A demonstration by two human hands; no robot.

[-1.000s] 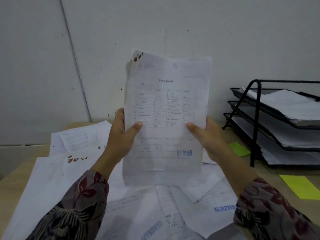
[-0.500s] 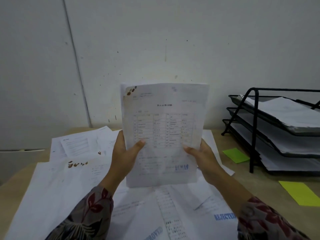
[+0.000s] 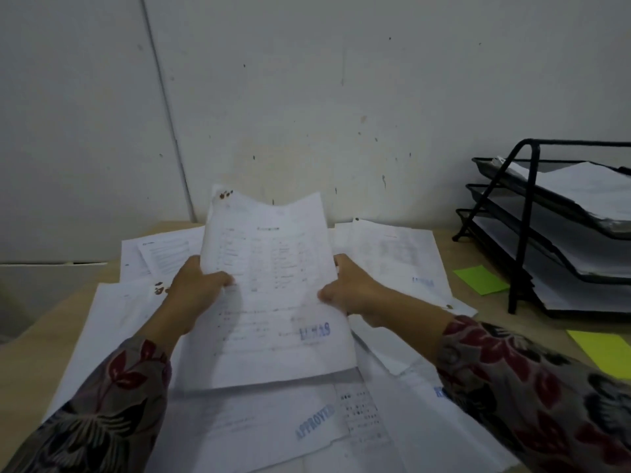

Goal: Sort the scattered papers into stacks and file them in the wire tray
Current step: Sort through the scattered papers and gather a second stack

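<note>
Sorting looks early: left hand [image 3: 196,285] and right hand [image 3: 353,290] are pinching one stamped sheet [image 3: 273,302] by its sides above many scattered papers [image 3: 246,425] at 6 o'clock, while the wire tray [image 3: 522,227] at 3 o'clock is holding some.

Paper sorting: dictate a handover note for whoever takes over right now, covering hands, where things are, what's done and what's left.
Left hand and right hand each grip one side of the held papers, which carry a blue stamp near the bottom, above the desk.
Scattered papers cover the desk, one stamped APPROVED.
Wire tray stands at the right; all three tiers hold paper.
Done: some filing, judging by the tray.
Left: place the held papers, then sort and file the scattered ones.
</note>
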